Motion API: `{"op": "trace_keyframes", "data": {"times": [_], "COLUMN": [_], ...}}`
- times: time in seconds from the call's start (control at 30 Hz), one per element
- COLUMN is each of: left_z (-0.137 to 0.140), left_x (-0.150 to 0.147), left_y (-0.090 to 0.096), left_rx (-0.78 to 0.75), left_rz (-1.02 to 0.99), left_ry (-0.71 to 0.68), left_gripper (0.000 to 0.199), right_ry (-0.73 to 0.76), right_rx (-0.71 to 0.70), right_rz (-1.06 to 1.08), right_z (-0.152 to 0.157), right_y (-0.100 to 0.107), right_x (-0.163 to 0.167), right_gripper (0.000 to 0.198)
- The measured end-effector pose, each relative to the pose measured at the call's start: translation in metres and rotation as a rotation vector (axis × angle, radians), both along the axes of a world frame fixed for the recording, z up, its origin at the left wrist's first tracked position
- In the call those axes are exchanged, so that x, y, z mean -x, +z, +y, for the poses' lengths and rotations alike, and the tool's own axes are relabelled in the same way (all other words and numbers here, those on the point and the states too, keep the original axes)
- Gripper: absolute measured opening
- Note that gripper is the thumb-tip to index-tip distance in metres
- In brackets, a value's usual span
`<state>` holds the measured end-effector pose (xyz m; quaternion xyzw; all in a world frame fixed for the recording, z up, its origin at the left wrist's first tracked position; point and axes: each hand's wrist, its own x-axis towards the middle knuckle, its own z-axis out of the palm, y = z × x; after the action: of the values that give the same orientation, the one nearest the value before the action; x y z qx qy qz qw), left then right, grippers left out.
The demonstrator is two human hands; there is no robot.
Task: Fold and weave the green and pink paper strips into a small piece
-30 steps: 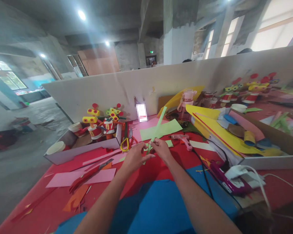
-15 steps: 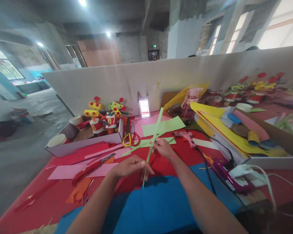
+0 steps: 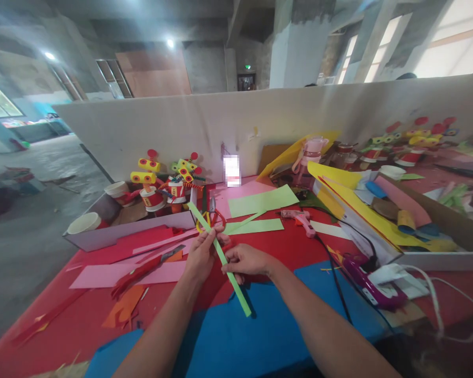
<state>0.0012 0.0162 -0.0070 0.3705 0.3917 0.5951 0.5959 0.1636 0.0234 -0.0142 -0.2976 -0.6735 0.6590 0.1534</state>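
A narrow light-green paper strip point(image 3: 237, 293) slants across the middle of the view, its upper end to the left and its lower end over the blue cloth. My left hand point(image 3: 203, 251) is closed on the strip's upper half, thumb on top. Lower down, my right hand point(image 3: 247, 261) pinches the same strip between thumb and fingers. Behind the left hand lie scissors point(image 3: 223, 219) with red and yellow handles, partly covered by the strip. Pale green paper sheets point(image 3: 264, 201) rest on the red table beyond both hands.
At left stands an open box point(image 3: 132, 231) with paper-cup figures point(image 3: 153, 198). A pink glue gun point(image 3: 305, 223) lies right of the hands, its black cord running to a purple power strip point(image 3: 372, 286). Another box point(image 3: 445, 262) holds coloured paper at right. A white partition point(image 3: 161, 126) rises behind.
The green strip has swung from leaning right to leaning left. My left hand has moved up and taken hold of it; my right hand has come lower along it.
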Motion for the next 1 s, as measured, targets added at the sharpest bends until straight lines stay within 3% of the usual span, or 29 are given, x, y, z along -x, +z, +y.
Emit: {"op": "trace_keyframes", "data": {"times": [0.13,0.37,0.43,0.47,0.53,0.57,0.67,0.73,0.77,0.83,0.9,0.97,1.0], "left_z": [0.005,0.011,0.007,0.004,-0.003,-0.007,-0.013,-0.009,-0.005,0.006,0.017,0.025,0.027], "left_x": [0.009,0.029,0.029,0.025,0.010,0.001,-0.023,-0.022,-0.014,0.012,0.043,0.069,0.078], "left_y": [0.004,0.012,0.013,0.012,0.008,0.004,-0.006,-0.006,-0.003,0.006,0.015,0.019,0.020], "left_rx": [-0.068,-0.098,-0.095,-0.084,-0.021,0.020,0.037,-0.036,-0.093,-0.155,-0.161,-0.139,-0.117], "left_rz": [-0.257,-0.370,-0.327,-0.268,-0.079,0.040,0.328,0.521,0.658,1.017,1.422,1.815,1.962], "left_ry": [0.016,0.151,0.108,0.054,-0.098,-0.184,-0.325,-0.416,-0.396,-0.141,0.109,0.220,0.211], "left_gripper": [0.018,0.012,0.014,0.016,0.025,0.030,0.044,0.048,0.046,0.035,0.022,0.021,0.023], "right_ry": [0.113,0.317,0.225,0.061,-0.257,-0.338,-0.347,-0.481,-0.577,-0.715,-0.740,-0.720,-0.709], "right_rx": [0.025,0.099,0.060,0.022,-0.034,-0.037,0.069,0.115,0.121,0.137,0.174,0.216,0.235], "right_rz": [0.039,-0.062,-0.006,0.080,0.271,0.337,0.378,0.416,0.467,0.557,0.571,0.530,0.512], "right_z": [0.000,-0.003,-0.001,0.000,0.002,0.002,0.004,0.006,0.009,0.015,0.021,0.025,0.026], "right_y": [0.000,0.007,0.007,0.006,0.002,-0.001,-0.011,-0.016,-0.018,-0.022,-0.025,-0.027,-0.028], "right_x": [-0.001,-0.009,-0.012,-0.011,-0.008,-0.005,0.005,0.009,0.010,0.008,0.005,0.001,0.000], "right_gripper": [0.035,0.039,0.040,0.041,0.043,0.044,0.049,0.049,0.048,0.046,0.045,0.045,0.044]}}
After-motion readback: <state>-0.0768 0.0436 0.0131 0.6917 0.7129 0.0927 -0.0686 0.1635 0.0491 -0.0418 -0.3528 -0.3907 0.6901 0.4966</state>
